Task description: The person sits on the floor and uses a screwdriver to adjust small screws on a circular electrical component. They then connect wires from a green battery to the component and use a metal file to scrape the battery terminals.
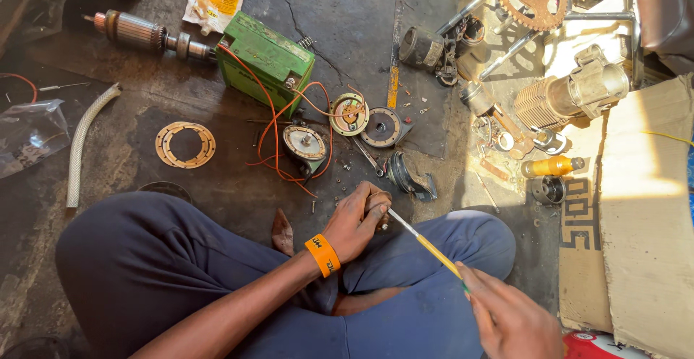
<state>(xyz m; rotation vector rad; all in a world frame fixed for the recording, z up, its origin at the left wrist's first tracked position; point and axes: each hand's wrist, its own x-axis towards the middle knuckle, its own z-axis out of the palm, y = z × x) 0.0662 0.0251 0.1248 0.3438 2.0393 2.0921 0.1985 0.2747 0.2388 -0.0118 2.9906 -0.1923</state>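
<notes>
Left hand (354, 223) wrapped round small round metal part (379, 203), held over lap, just above floor (217, 185); grip pressed tight on part

Right hand (510, 315) pinching handle of yellow screwdriver (426, 243); tip at part, between left fingers

To do well, by judgement: keep shaft in line with screw, press in while turning, brace part against leg so tip cannot slip toward left thumb

Nearby on floor: green battery (266, 59) with orange wires (271, 124), round cover (305, 142), flat ring gasket (186, 144); loose screws near, easy to lose
</notes>
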